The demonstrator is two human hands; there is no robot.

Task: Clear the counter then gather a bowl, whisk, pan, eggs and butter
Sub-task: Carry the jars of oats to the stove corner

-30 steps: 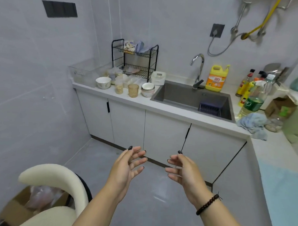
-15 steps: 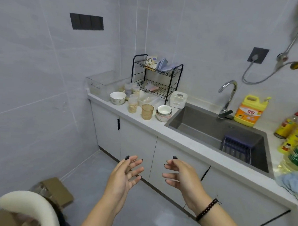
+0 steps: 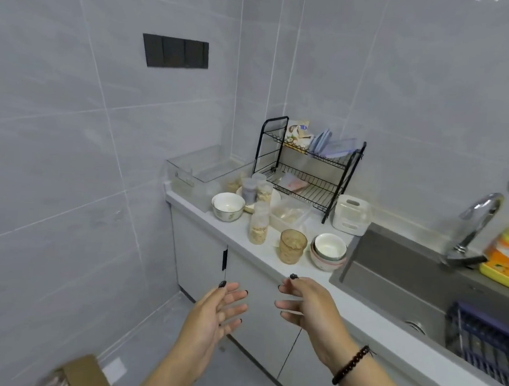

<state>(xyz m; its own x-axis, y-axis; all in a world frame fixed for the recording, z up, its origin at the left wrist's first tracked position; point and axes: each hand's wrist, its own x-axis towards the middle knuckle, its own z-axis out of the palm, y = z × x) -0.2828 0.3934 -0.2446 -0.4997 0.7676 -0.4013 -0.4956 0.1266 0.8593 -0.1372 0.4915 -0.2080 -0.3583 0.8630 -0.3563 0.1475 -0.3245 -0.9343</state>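
White counter [image 3: 239, 236]: one bowl [image 3: 227, 205], one bowl stack [image 3: 329, 252], one amber cup [image 3: 292, 246]; left hand [image 3: 213, 316], right hand [image 3: 306, 306] empty, fingers relaxed.

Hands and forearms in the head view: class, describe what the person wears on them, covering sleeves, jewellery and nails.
Both forearms are bare, with no sleeves in view. The right hand has a bracelet of dark round beads at the wrist, with a short thread end sticking out. The left hand wears nothing at the wrist. The nails on the fingers of both hands are painted dark, almost black.
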